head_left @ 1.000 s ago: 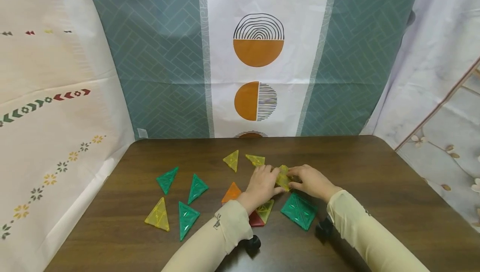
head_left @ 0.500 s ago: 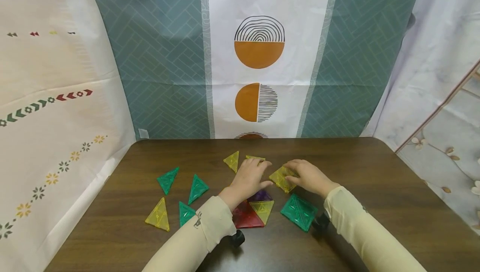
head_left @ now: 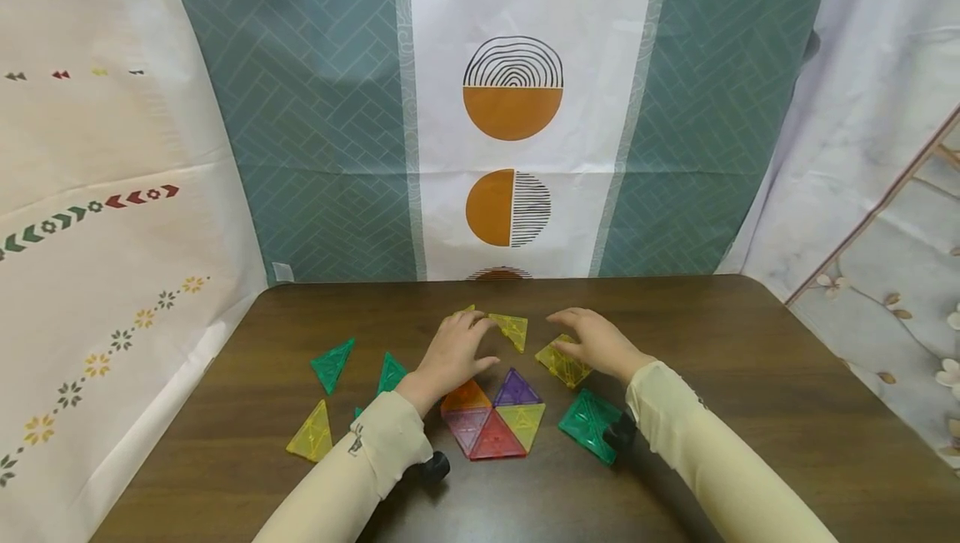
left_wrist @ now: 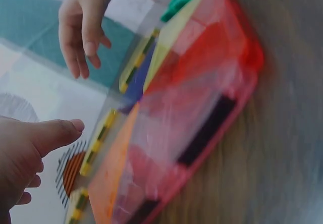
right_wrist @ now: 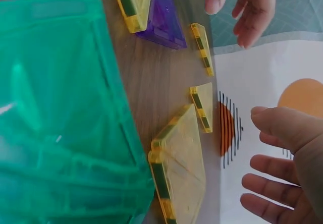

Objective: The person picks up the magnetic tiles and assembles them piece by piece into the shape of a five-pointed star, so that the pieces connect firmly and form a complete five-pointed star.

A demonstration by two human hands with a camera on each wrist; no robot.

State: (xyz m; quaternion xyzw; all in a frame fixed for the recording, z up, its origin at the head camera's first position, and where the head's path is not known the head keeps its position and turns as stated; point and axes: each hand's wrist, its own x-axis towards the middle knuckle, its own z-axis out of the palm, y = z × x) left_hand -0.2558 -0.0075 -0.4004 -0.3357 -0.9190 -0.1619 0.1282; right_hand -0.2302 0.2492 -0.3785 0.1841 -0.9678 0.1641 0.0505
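Observation:
My left hand [head_left: 452, 356] hovers with spread, empty fingers behind and left of a fan of translucent triangle tiles. The fan joins an orange [head_left: 466, 396], a pinkish, a red [head_left: 497, 438], a yellow and a purple [head_left: 517, 389] triangle around one point. Over at the right, my right hand [head_left: 600, 345] hangs loosely with nothing in it, partly covering two yellow triangle tiles [head_left: 564, 366] that lie edge to edge. In the right wrist view its fingers [right_wrist: 275, 168] are apart from those tiles. Green tiles [head_left: 585, 422] joined in a square lie nearer me.
One yellow triangle [head_left: 512, 330] lies between the hands at the back; another is mostly hidden behind my left hand. Leftward are several green triangles [head_left: 332, 365] and a yellow one [head_left: 312, 435]. Patterned cloth [head_left: 337, 127] hangs behind the brown table [head_left: 720, 343].
The hands have drawn apart, the left going leftward, the right slightly back. The right hand has let go of the paired yellow tiles, now flat. More of the tile fan shows.

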